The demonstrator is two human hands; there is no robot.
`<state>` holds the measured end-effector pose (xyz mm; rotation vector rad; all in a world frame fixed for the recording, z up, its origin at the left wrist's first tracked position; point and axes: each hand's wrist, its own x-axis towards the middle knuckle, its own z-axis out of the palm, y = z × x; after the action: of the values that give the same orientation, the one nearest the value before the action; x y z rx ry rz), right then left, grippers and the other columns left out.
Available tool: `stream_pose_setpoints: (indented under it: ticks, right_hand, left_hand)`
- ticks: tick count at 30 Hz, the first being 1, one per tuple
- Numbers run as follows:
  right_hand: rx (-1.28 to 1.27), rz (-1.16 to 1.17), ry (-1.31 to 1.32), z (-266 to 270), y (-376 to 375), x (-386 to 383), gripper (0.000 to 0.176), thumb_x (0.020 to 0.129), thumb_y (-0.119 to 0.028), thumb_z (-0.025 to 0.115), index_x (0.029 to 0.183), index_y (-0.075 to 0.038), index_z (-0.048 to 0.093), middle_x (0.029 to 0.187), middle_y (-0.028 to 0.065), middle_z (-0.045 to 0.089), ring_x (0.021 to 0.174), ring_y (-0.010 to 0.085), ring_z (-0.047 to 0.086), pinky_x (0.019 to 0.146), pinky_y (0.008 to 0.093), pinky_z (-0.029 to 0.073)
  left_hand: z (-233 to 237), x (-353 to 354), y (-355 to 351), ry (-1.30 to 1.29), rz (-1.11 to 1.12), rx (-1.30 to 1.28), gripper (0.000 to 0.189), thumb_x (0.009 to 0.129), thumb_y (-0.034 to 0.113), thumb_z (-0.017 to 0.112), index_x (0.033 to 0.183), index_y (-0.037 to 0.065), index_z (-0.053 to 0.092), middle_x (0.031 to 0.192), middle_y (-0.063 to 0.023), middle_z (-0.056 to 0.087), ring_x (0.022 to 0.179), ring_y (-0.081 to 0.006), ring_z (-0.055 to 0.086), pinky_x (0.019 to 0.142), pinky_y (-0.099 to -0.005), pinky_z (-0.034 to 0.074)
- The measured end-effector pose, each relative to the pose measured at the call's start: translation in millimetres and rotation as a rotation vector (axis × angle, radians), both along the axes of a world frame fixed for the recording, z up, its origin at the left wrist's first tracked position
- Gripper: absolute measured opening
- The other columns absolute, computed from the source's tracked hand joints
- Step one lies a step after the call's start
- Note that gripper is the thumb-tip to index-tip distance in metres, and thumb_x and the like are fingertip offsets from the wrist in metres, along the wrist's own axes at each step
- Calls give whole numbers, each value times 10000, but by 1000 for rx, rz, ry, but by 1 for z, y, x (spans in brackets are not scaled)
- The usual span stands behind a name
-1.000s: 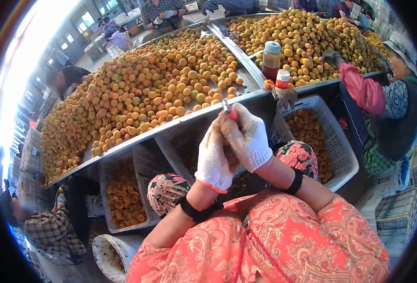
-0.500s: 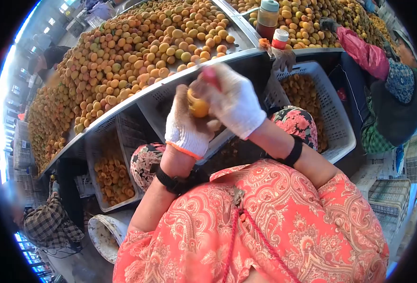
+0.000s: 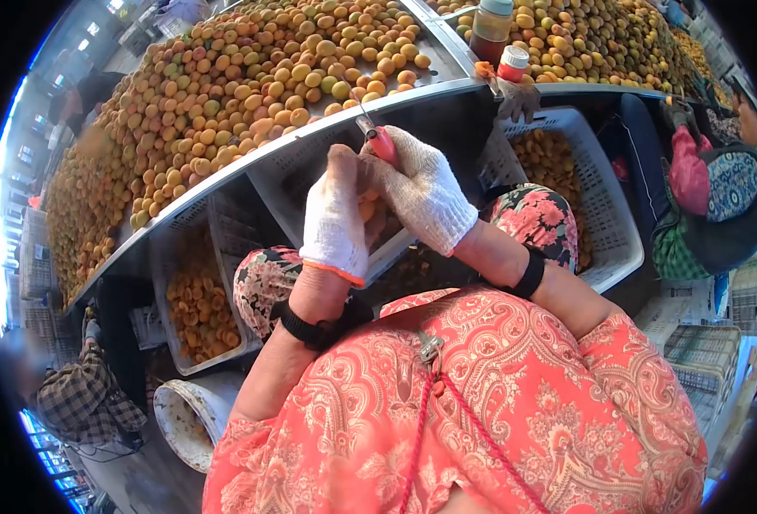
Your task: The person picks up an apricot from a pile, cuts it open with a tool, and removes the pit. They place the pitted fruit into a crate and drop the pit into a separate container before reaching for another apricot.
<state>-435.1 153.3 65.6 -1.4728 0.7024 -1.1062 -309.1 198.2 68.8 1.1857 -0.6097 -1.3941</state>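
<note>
Both hands wear white gloves with stained fingers. My right hand is closed on a small knife with a red handle, its metal end pointing up towards the table edge. My left hand touches my right hand, its fingers curled around an apricot that shows only partly between and below the hands. Whether the fruit is cut is hidden. Beyond the hands, a large heap of whole apricots lies on the metal-edged table.
Crates of apricot pieces stand below the table, one at the left and one at the right. A white bucket is at lower left. Two bottles stand by the table divider. Co-workers sit on both sides.
My hands have drawn together, and the knife now points upward. Less of the apricot shows. The co-worker at the right has bent forward and moved an arm.
</note>
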Motion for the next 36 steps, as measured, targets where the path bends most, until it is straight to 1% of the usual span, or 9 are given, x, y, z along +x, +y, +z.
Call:
stream_pose_setpoints:
  ticks: [5,6,10,12,16,17,20,26,36]
  right_hand:
    - [-253,-6,50,5,-2,1,195,956,-177,647,1036,-6,597,819,193,647,762,332,674,677,362,518]
    - [-218,-20,85,1,-4,1,194,959,-180,648,1049,-13,609,817,172,656,748,261,676,690,349,522]
    - [-175,-72,94,2,-8,-5,199,956,-188,657,1054,-18,625,809,143,659,726,170,641,678,327,515]
    - [-24,-59,66,10,-12,-12,202,954,-199,663,1050,-23,640,811,114,661,727,106,592,665,304,504]
    - [-517,-354,203,12,-29,-24,209,914,-274,702,918,-65,697,691,133,583,607,189,596,593,319,479]
    - [-471,-383,328,19,-22,-36,198,929,-239,700,937,-41,697,680,94,613,615,161,605,585,308,479]
    - [-104,-229,-166,43,-7,-40,161,946,-154,699,923,3,676,806,10,677,660,75,601,569,219,470]
    - [-35,-123,-198,63,9,-41,177,967,-192,658,981,-16,669,814,36,683,593,41,553,499,183,405]
    - [-250,-33,24,58,7,-47,214,966,-216,644,862,-31,672,728,-8,631,606,43,546,512,227,431]
  left_hand:
    - [29,-13,6,235,137,135,389,983,553,536,1051,172,580,936,-2,614,838,-157,608,724,-348,537]
    - [26,-12,2,206,141,164,400,987,555,524,1089,175,591,998,1,611,933,-177,604,800,-395,526]
    - [26,-14,-1,137,117,245,383,991,526,535,1125,172,598,982,-2,616,893,-173,620,755,-365,540]
    - [16,-6,-3,243,65,255,385,983,521,550,1044,145,609,855,-48,652,680,-173,615,519,-259,485]
    - [12,8,-3,397,-5,122,428,982,500,562,1109,92,589,825,-113,615,594,-176,541,487,-244,435]
    - [12,10,-2,398,-5,121,428,982,500,562,1109,92,589,825,-113,615,594,-176,541,487,-244,435]
    - [13,13,0,565,-162,-23,451,990,464,558,1235,86,554,816,-98,588,565,-168,513,474,-249,414]
    - [23,14,9,475,-309,-154,413,883,43,609,1288,68,530,963,-35,559,755,-113,605,573,-201,512]
    - [29,9,18,196,-255,-84,360,881,104,612,1236,66,563,958,-7,586,751,-68,598,584,-172,492]
